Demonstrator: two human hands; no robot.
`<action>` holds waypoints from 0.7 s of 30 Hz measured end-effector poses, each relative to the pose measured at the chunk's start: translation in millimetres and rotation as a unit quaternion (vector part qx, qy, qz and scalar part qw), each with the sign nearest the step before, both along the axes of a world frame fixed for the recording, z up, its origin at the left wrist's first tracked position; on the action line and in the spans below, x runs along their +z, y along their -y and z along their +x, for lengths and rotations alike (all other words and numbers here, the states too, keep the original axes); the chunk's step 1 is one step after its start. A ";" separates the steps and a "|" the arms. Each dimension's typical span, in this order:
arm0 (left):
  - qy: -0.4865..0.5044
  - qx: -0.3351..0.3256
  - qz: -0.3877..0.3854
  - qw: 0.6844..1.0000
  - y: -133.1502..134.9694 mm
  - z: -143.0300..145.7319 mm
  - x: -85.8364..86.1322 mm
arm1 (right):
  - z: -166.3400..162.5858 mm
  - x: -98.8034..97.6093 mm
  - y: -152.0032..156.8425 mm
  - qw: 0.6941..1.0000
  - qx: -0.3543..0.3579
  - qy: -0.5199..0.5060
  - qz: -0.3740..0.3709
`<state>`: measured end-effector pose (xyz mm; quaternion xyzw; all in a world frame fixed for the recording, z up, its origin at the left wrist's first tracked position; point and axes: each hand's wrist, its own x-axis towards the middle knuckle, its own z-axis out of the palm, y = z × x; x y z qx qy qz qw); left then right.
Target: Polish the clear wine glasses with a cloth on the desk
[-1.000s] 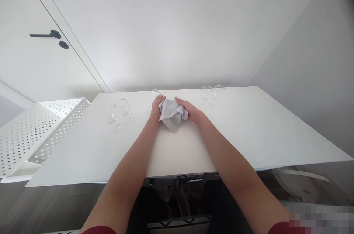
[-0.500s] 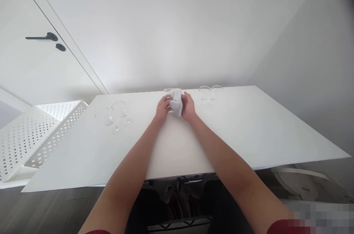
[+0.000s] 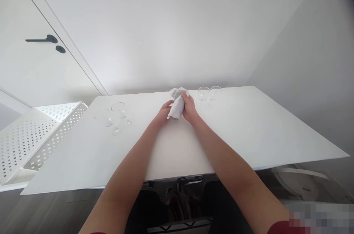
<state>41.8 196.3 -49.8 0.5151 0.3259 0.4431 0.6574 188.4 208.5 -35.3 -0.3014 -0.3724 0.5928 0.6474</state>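
A white cloth (image 3: 177, 108) is draped over a clear glass (image 3: 178, 95) near the far edge of the table; only part of the glass's rim and bowl shows. My right hand (image 3: 189, 106) grips the cloth at the rim, its thumb on top. On the other side, my left hand (image 3: 164, 113) is closed around the glass, its fingertips partly hidden by the cloth. Two stemmed glasses (image 3: 204, 93) stand just right of my right hand. Farther left are two more stemmed glasses (image 3: 118, 108).
The white table (image 3: 235, 127) reaches the wall behind it. A white perforated rack (image 3: 30, 134) stands at the left, below a door with a dark handle (image 3: 41, 38). Under the right table edge is a round pale object (image 3: 298, 184).
The cloth has shifted: it now spreads behind the glass rim and hangs down its front. My right hand has moved up onto the rim, and my left hand sits slightly lower.
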 end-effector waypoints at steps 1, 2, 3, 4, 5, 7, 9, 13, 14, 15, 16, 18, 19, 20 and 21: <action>0.012 -0.011 -0.014 1.000 -0.1 -0.1 0.4 | 2.2 0.6 0.6 1.000 0.014 -0.015 -0.011; 0.027 -0.009 -0.020 0.999 -0.4 -0.1 0.8 | 4.3 1.3 1.8 0.999 0.039 -0.028 -0.016; 0.043 0.000 -0.018 0.999 -0.8 -0.1 1.2 | 5.9 1.9 3.5 0.997 0.071 -0.037 -0.015; 0.059 0.015 -0.011 0.998 -1.3 -0.1 1.4 | 6.7 2.3 5.6 0.994 0.100 -0.040 -0.009; 0.071 0.028 -0.003 0.997 -1.7 -0.1 1.3 | 6.6 2.5 7.8 0.992 0.121 -0.034 -0.002; 0.074 0.055 0.017 0.996 -2.3 0.1 0.5 | 3.3 2.3 11.8 0.991 0.133 -0.003 0.016; 0.051 0.086 0.040 0.994 -2.5 0.8 -1.4 | -2.0 1.9 13.9 0.993 0.109 0.026 0.037; 0.008 0.129 0.100 0.987 -2.0 3.6 -4.7 | -5.0 2.5 11.1 0.994 0.100 0.009 0.036; 0.003 0.132 0.111 0.985 -2.0 4.2 -5.0 | -2.8 2.9 9.5 0.992 0.125 -0.010 0.028; -0.001 0.133 0.119 0.984 -2.0 4.4 -5.0 | 0.5 3.3 7.9 0.988 0.149 -0.032 0.024; -0.001 0.133 0.121 0.984 -2.2 4.4 -4.9 | 4.2 3.6 6.3 0.984 0.167 -0.053 0.025; 0.010 0.137 0.113 0.984 -2.9 3.6 -4.4 | 10.8 4.2 4.1 0.980 0.179 -0.078 0.039; 0.021 0.141 0.105 0.984 -3.4 2.9 -4.2 | 12.8 4.5 3.5 0.980 0.177 -0.076 0.045; 0.031 0.147 0.096 0.984 -3.8 2.2 -4.1 | 13.4 4.8 3.3 0.981 0.174 -0.066 0.049; 0.038 0.152 0.088 0.984 -4.2 1.4 -4.0 | 12.8 5.1 3.5 0.983 0.169 -0.052 0.051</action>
